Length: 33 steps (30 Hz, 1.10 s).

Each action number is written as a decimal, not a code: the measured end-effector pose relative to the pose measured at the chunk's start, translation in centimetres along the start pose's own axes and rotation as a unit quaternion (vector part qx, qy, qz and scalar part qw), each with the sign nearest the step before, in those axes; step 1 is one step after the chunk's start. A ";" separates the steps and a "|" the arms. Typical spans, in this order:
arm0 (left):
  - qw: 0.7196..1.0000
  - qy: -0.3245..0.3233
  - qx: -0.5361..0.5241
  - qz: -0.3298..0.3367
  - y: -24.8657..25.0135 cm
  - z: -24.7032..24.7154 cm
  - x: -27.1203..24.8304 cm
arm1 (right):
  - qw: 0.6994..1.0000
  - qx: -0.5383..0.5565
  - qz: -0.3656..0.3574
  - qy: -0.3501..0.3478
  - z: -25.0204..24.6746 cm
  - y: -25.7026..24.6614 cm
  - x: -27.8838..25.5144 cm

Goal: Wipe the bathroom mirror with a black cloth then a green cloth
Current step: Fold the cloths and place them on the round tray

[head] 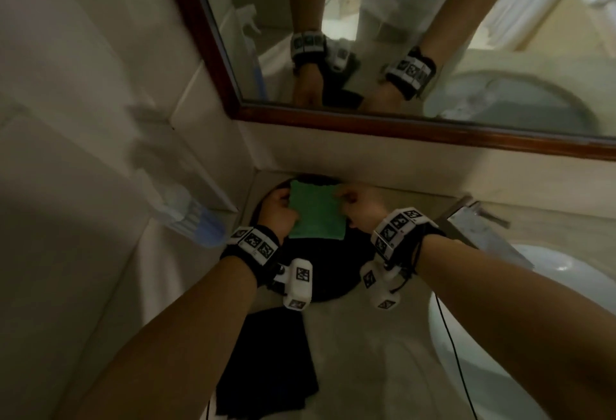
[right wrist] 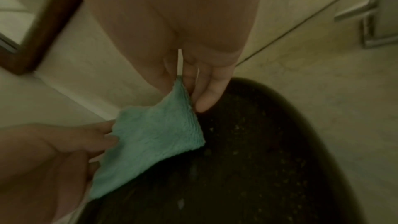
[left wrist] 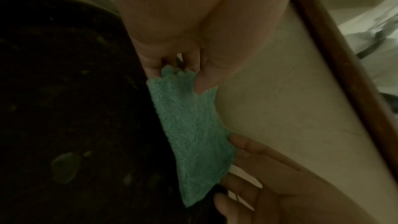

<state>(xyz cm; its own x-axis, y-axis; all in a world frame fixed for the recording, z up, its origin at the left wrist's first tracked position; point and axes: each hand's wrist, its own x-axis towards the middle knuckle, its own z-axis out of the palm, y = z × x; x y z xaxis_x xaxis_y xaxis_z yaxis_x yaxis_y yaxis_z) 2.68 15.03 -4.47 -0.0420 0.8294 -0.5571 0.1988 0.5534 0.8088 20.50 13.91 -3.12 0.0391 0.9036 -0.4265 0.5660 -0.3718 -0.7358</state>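
At a dim bathroom table below the wood-framed mirror, my left hand and right hand pinch opposite edges of the green cloth, stretched over a dark round basin; the black cloth lies nearer me.

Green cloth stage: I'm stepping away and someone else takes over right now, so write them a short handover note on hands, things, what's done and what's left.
Left hand: pinches the left edge of the green cloth.
Right hand: pinches its right edge; the cloth is stretched between both hands over a round black tray in the counter corner.
Black cloth: lies folded on the counter nearer the person, untouched.
Mirror: on the wall above, nothing touching it.
Done: the black cloth is set down; whether its wipe is finished cannot be told.
Left: raise the green cloth and wipe the mirror.
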 end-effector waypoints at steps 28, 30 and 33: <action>0.993 0.094 0.071 0.023 -3.5 -3.5 -7.0 | 0.976 -0.168 -0.076 -0.112 2.4 -0.6 -3.0; 0.991 0.105 0.078 0.011 -5.3 -4.3 -8.4 | 0.969 -0.174 -0.100 -0.146 3.5 -0.6 -4.7; 0.988 0.128 0.090 -0.017 -8.3 -5.4 -10.3 | 0.957 -0.187 -0.135 -0.176 5.6 -0.3 -6.6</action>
<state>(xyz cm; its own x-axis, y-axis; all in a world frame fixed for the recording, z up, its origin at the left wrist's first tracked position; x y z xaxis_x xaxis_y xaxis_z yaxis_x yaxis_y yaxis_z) -3.84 2.31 -4.39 -0.2932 0.8152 -0.4994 0.3624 0.5782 0.7310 15.49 6.86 -3.02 -0.3927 0.8044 -0.4458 0.7740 0.0273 -0.6326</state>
